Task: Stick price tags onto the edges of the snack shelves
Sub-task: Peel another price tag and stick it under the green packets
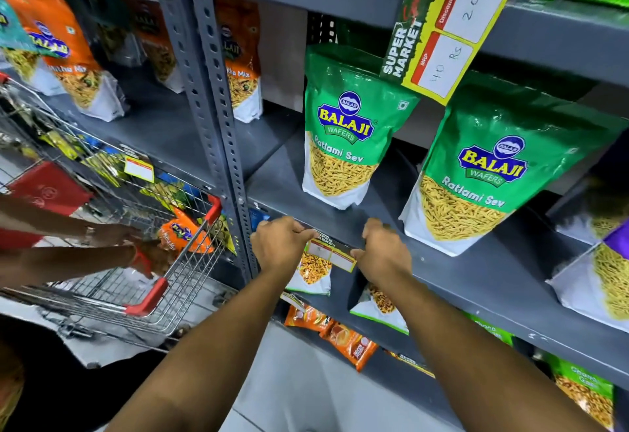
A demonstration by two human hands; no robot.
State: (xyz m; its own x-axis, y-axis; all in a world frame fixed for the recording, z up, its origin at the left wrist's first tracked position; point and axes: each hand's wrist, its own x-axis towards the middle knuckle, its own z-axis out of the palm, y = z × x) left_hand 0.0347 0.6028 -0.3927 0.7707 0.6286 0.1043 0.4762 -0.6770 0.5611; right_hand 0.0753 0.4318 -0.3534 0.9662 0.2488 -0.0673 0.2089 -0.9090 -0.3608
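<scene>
Left hand (280, 244) and right hand (383, 253) pinch ends of small yellow-and-red paper price tag (332, 254), held against front edge of grey metal shelf (476, 282) below green Ratlami Sev packs (340, 125). Risk: uneven pressing, tag sticks crooked or peels.

Both bare arms reached forward. The left hand (280, 244) and right hand (383, 251) were curled, fingers pinched, near together.
</scene>
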